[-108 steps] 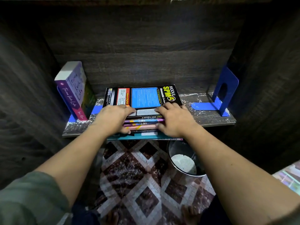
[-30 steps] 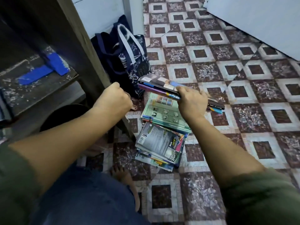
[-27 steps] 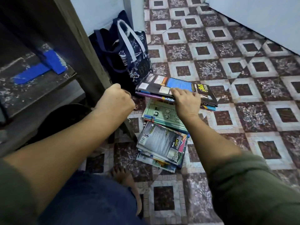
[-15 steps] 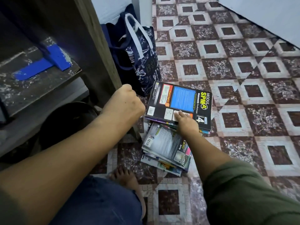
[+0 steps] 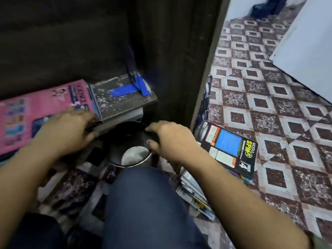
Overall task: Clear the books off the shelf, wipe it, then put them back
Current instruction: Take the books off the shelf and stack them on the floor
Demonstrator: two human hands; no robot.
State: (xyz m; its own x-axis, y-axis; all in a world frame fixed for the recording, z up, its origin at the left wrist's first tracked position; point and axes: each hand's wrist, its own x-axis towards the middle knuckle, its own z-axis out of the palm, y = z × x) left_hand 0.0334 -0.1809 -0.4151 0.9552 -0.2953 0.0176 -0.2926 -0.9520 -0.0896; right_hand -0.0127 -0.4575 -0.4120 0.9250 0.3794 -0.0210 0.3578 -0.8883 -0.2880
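Since half a second ago, the right hand (image 5: 172, 141) has left the floor stack (image 5: 231, 148) at centre right and come to the pot (image 5: 125, 141); its curled fingers pinch the dark rim. Left hand (image 5: 66, 130), centre left, lies on the pink book (image 5: 36, 108) on the shelf (image 5: 122, 101), fingers curled over the book's front corner, gripping it. Motion blur smears the pink cover, cut off at the left edge. Dusty, speckled wood shelf carries a blue metal bookend (image 5: 133, 87). Round steel pot holds something white.
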